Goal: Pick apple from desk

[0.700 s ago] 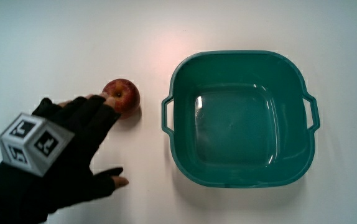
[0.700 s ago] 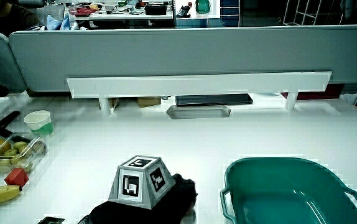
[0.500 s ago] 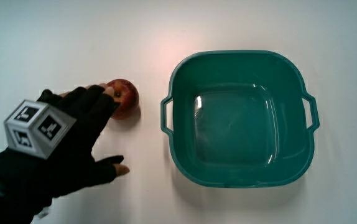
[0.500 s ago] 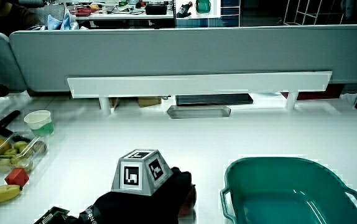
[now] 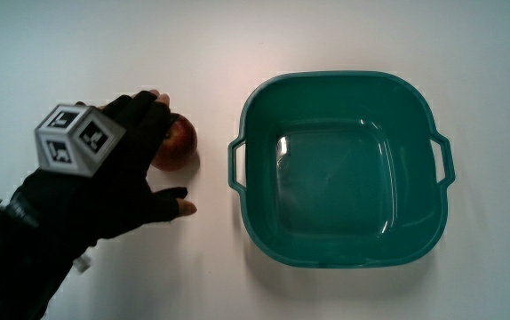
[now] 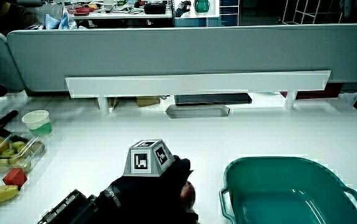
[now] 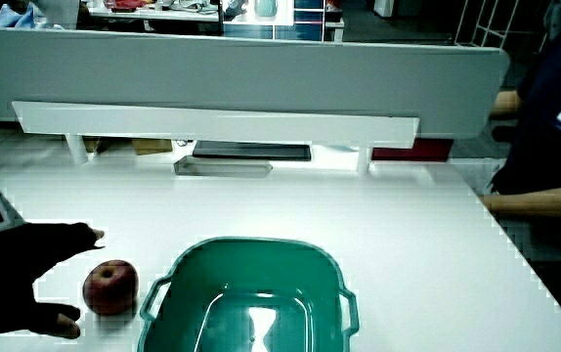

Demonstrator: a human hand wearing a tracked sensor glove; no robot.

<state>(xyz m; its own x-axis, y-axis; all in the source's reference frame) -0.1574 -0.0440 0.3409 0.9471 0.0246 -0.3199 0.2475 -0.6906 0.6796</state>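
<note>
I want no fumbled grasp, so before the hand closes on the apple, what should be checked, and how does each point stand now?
1. The black gloved hand is over the small red apple: ok; its fingers cover part of the fruit.
2. Fingers spread to take it: ok; the thumb stands apart, nearer the person than the apple.
3. Apple resting on the white table, not yet lifted: ok in a side view.
4. Room beside the apple: ok; a gap separates it from the teal plastic basin.
5. Fingertips touching the apple's skin: cannot tell.
</note>
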